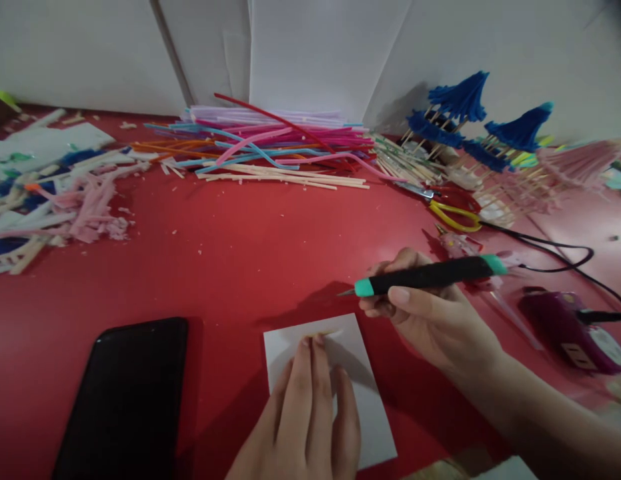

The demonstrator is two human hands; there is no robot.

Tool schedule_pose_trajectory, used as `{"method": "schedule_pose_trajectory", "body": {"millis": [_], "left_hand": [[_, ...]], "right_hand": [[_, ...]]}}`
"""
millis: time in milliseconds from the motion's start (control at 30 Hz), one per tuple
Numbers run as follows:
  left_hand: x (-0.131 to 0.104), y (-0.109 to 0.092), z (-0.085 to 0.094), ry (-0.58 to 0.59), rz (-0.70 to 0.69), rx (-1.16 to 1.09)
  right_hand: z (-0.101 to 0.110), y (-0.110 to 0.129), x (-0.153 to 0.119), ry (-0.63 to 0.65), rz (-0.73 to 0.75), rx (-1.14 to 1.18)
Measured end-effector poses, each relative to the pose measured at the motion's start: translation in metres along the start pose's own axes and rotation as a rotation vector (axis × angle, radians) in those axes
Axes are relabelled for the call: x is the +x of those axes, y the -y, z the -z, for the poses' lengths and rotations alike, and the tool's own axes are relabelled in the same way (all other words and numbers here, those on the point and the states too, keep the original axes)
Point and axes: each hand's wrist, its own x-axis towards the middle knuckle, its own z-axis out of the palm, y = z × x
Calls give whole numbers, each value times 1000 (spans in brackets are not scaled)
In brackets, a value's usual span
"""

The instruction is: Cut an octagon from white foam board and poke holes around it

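Note:
A craft knife [425,277] with a black handle and teal ends is held in my right hand [430,313], its thin metal tip pointing left. That tip is in the air above and beyond a white card [367,400], apart from it. On the card, the fingertips of my left hand [305,413] press down a short, thin pale stick [330,332] near the far edge. Most of the stick is hidden under the fingers, so its length and exact kind cannot be told.
A black phone [125,400] lies at left. Cut pipe-cleaner scraps [90,207] lie beyond it. Coloured pipe cleaners [290,137] and wooden sticks [290,177] are at the back. Yellow-handled scissors [455,217], blue fuzzy umbrella shapes [520,127], a glue gun [463,247] and a purple power socket [573,330] are at right.

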Motion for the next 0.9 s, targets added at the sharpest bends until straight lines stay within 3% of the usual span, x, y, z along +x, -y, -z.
{"method": "schedule_pose_trajectory", "body": {"millis": [133,333,900], "left_hand": [[0,2,-3,-69,-20,-5],[2,4,-2,-50,-41,-3],[0,2,-6,-78,-31,-5]], "right_hand": [[1,-5,-11,-9,7,-49],[4,-11,-24,4,114,-86],[-1,-14,-25,-68,23,-54]]}}
